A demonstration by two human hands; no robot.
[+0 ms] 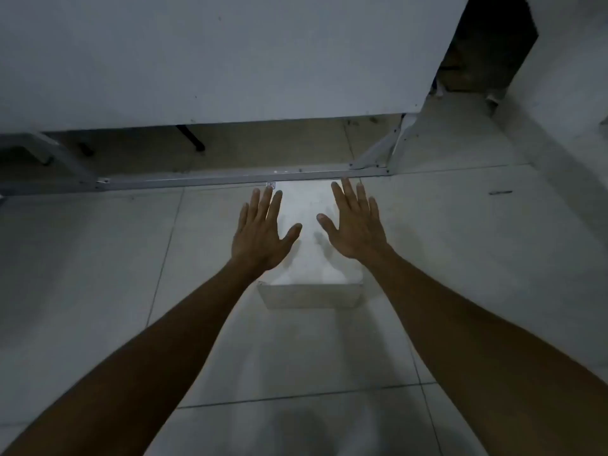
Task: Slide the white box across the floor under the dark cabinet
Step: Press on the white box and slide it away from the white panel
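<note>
A white box (309,258) lies on the tiled floor, its far end against the metal base rail (210,182) of the cabinet (210,60). The cabinet's broad pale panel fills the upper view, with a dark gap beneath it. My left hand (261,233) is spread flat over the box's left side, fingers apart. Over the right side my right hand (357,225) is spread the same way. Both palms face down; whether they touch the lid I cannot tell. Neither hand grips anything.
Pale floor tiles (98,274) with dark joints spread all around. A diagonal metal brace (375,153) stands at the rail's right end. A dark opening (487,44) shows at the upper right beside a pale wall (566,77).
</note>
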